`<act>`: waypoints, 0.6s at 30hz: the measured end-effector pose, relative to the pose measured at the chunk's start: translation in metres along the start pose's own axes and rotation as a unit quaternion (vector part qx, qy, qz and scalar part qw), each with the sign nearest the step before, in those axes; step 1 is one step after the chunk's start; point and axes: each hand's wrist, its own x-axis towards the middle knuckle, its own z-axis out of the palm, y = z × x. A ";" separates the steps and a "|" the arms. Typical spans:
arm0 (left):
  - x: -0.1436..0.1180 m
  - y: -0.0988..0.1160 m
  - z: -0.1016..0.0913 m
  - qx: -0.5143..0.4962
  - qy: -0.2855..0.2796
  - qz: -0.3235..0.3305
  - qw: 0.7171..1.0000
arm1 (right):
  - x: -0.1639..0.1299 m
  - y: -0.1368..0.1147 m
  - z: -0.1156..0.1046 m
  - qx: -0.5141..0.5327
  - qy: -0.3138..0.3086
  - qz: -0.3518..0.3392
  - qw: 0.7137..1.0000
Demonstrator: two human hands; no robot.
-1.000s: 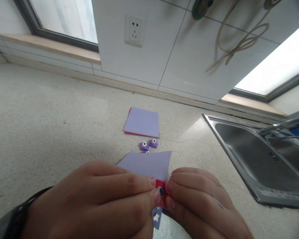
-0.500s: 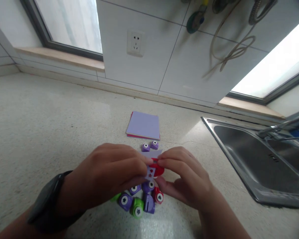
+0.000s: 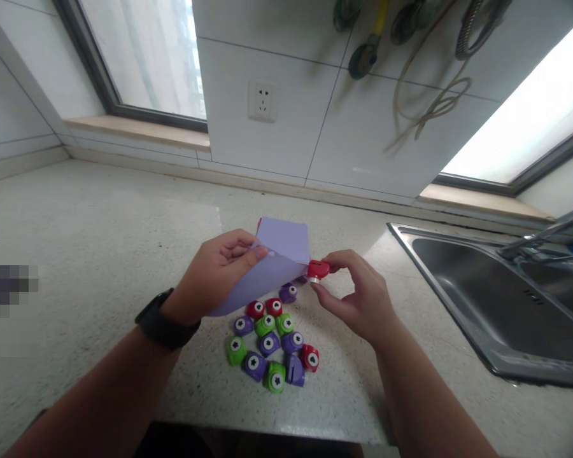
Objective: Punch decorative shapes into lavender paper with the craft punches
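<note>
A lilac sheet (image 3: pixel 267 280) is pinched by the left hand (image 3: pixel 214 277), thumb and fingers closed on its upper edge. A red punch (image 3: pixel 318 270) is gripped between thumb and fingers of the right hand (image 3: pixel 358 302), clipped on the sheet's right edge. Small punches (image 3: pixel 272 346) are clustered on the counter (image 3: pixel 100 254) just below both hands. A paper stack (image 3: pixel 286 238) lies beyond the sheet.

Lilac paper sheet (image 3: pixel 267 277), curved, held above the bench; small red punch (image 3: pixel 318 270) clamped on its right edge.
</note>
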 end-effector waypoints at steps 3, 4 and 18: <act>0.003 -0.003 0.000 0.011 0.028 0.003 1.000 | 0.000 0.006 0.001 -0.012 0.016 0.024 1.000; 0.004 -0.004 0.000 0.011 0.033 0.000 0.999 | 0.000 0.008 0.001 -0.014 0.021 0.035 0.999; 0.014 -0.028 -0.004 -0.144 0.081 -0.108 0.980 | -0.008 0.041 0.005 0.027 -0.052 0.191 0.980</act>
